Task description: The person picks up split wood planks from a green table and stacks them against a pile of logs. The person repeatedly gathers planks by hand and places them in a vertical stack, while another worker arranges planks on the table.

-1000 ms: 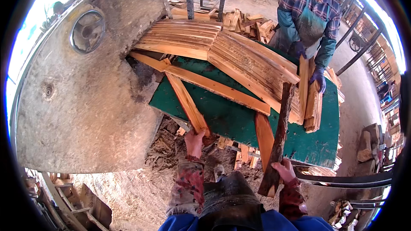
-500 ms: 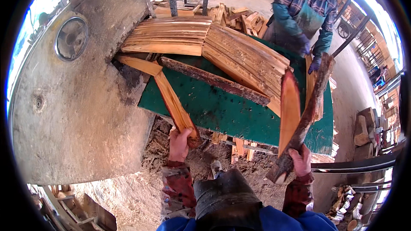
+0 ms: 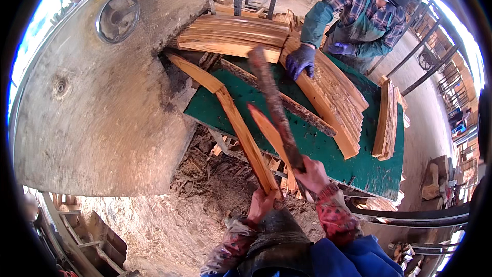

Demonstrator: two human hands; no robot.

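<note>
The left hand is closed around the near end of a long, pale orange wooden slat, which runs away from the person up and to the left, its far end lying at the dark opening in the side of a large grey concrete drum. The right hand is wrapped tightly around the lower end of a dark, bark-covered strip, raised and tilted over the green tabletop; a second short orange slat stands just beside it, and it may be in the same grip, though the fingers hide that point. Another bark-edged strip lies flat on the green surface behind them. Across the tabletop a co-worker in a plaid shirt and green apron presses a blue-gloved hand onto a fanned row of cut slats. A thicker stack of slats sits at the far left of the tabletop, and a smaller bundle lies at its right edge. Wood scraps and sawdust cover the ground below the near edge.
</note>
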